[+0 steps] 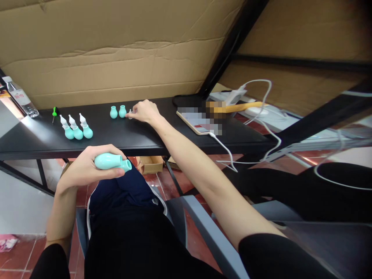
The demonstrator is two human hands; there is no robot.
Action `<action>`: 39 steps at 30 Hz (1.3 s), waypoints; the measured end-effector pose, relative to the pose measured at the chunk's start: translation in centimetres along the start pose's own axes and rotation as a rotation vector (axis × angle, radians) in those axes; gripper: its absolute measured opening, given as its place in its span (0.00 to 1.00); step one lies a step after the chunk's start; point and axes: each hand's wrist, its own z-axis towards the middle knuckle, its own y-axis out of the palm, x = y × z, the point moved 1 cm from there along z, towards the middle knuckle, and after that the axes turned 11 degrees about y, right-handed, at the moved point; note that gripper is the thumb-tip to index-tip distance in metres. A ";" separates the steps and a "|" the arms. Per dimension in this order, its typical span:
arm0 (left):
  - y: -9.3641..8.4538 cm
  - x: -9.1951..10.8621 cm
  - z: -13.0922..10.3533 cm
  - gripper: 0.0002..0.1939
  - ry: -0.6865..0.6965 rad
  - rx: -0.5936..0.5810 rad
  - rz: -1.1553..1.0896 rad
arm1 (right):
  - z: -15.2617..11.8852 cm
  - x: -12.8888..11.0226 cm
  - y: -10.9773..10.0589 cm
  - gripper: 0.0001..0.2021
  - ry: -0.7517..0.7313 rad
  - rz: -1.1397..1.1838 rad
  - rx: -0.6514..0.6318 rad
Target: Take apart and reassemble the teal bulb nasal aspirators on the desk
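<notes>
Two teal bulbs (108, 161) are held in my left hand (87, 166), in front of the black table's edge, their open necks pointing right. My right hand (145, 111) reaches over the table, its fingertips around a small clear tip (130, 114). Just left of those fingers, two teal bulbs (122, 111) stand upright with open necks. Farther left, three teal bulbs with clear-white nozzles (78, 133) lie side by side in a row.
A green-handled screwdriver (54, 112) and a water bottle (21, 97) are at the left of the black table (139, 135). A phone (194, 121) with a white cable lies to the right. Cardboard (130, 77) walls the back.
</notes>
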 end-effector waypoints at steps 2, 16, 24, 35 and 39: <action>0.0 0.0 0.0 0.11 -0.002 0.001 0.000 | 0.0 0.0 -0.1 0.23 0.014 0.017 0.011; 0.1 0.0 0.0 0.10 -0.002 0.005 0.012 | 0.6 0.5 0.1 0.26 0.037 0.062 -0.010; 0.1 -0.1 0.0 0.11 -0.011 0.002 0.015 | 0.4 0.2 0.6 0.25 0.038 0.035 -0.024; 0.1 -0.1 0.0 0.10 0.004 0.001 0.000 | 0.3 0.1 0.4 0.26 0.022 0.006 -0.038; 0.1 0.0 0.1 0.10 -0.002 0.002 0.002 | 0.7 1.0 0.4 0.28 0.035 0.063 0.016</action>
